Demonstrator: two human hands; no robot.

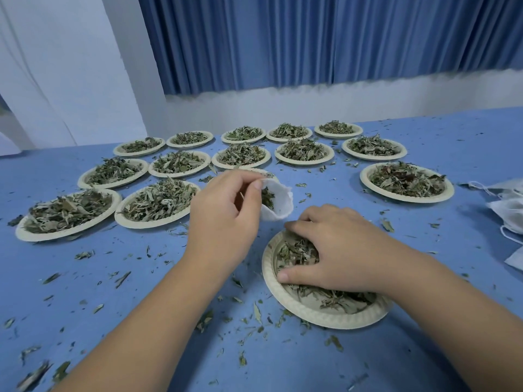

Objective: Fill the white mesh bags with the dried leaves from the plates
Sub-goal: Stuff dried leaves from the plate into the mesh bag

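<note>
My left hand (223,213) holds a white mesh bag (278,203) by its rim, above the blue table just beyond the near plate. The bag's mouth gapes toward me and some dried leaves show inside. My right hand (328,250) lies palm down in the near paper plate (285,299), fingers curled into the dried leaves (339,299) as it gathers them. Part of that plate's leaves is hidden under the hand.
Several more paper plates heaped with dried leaves (158,202) stand in rows across the blue table (113,278), one at the right (407,182). A pile of white mesh bags (506,210) lies at the right edge. Leaf crumbs are scattered everywhere. Blue curtains (311,38) hang behind.
</note>
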